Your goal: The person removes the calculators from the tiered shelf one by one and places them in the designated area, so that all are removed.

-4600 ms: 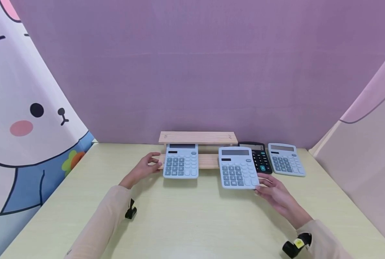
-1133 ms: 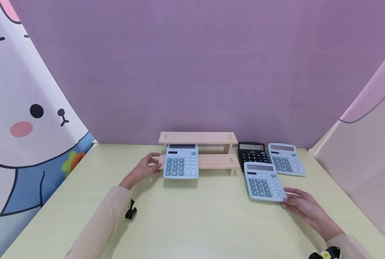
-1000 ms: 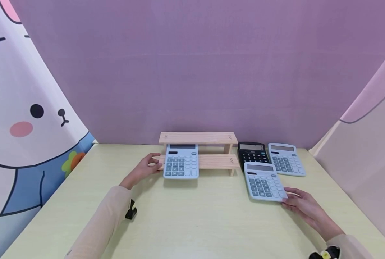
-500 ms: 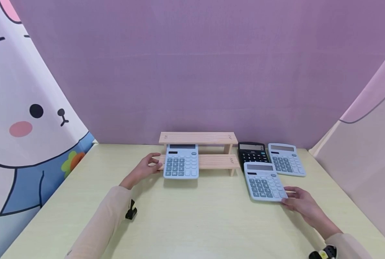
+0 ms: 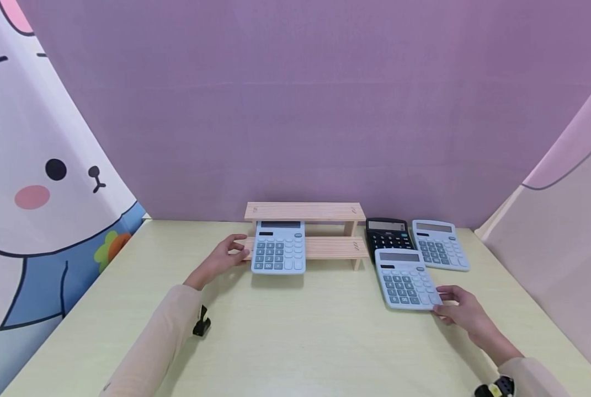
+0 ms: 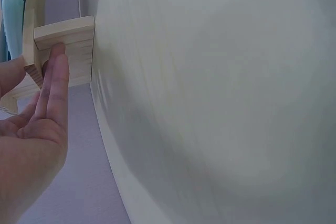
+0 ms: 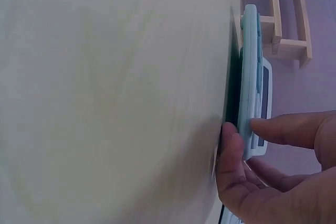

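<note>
Left hand [image 5: 222, 258] pinches the adjacent end of the wooden rack [image 5: 332, 248] while right hand [image 5: 466, 317] pinches the pale-blue calculator [image 5: 406, 281] just ahead-left of it, now shifted away from the rack, leaving the lower shelf's right end uncovered.

Head view high, wrist views low and sideways

The head view looks forward and down from above the table [image 5: 295, 342], far enough back to hold the left hand [image 5: 219, 259], the right hand [image 5: 466, 315], the whole rack [image 5: 331, 248] and the wall [image 5: 305, 110] behind. The left wrist view sits close by its hand, low, facing the wall, rolled so the table fills its right. The right wrist view, also low and close, rolls the other way: table at left, a calculator [image 7: 250, 82] nearly edge-on. Head and left wrist share the rack's left end; head and right wrist, its right end and that calculator.
</note>
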A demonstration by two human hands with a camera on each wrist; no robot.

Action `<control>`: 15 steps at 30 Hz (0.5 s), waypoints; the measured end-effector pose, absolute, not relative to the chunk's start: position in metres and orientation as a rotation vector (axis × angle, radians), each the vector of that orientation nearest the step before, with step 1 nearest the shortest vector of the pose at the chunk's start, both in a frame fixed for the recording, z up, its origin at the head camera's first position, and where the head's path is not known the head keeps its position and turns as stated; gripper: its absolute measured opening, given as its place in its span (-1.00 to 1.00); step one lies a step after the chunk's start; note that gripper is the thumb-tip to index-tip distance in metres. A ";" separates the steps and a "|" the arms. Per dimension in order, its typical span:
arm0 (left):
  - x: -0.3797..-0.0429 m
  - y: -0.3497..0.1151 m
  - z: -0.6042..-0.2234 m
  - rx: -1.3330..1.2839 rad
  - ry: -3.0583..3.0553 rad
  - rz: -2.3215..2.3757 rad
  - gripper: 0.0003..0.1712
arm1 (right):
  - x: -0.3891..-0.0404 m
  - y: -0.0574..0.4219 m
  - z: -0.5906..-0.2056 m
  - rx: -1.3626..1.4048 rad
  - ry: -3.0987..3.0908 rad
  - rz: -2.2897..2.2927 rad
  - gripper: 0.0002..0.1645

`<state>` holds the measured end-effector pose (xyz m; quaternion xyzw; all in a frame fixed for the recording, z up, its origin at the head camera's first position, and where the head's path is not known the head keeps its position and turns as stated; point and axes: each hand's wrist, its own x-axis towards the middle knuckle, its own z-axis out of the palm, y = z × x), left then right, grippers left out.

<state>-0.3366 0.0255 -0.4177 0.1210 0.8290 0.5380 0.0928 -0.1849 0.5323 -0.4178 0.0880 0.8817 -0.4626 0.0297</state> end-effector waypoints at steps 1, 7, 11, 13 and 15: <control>-0.336 0.025 -0.418 0.362 2.461 1.597 -0.36 | -0.185 0.532 -0.417 0.274 2.727 -1.409 -0.35; -0.335 0.025 -0.415 0.353 2.470 1.584 -0.35 | -0.186 0.531 -0.412 0.269 2.754 -1.340 -0.35; -0.334 0.026 -0.413 0.346 2.472 1.581 -0.36 | -0.185 0.530 -0.412 0.264 2.768 -1.319 -0.37; -0.333 0.026 -0.413 0.346 2.471 1.586 -0.36 | -0.186 0.530 -0.412 0.266 2.780 -1.303 -0.38; -0.332 0.026 -0.412 0.347 2.473 1.588 -0.36 | -0.186 0.530 -0.412 0.270 2.790 -1.287 -0.40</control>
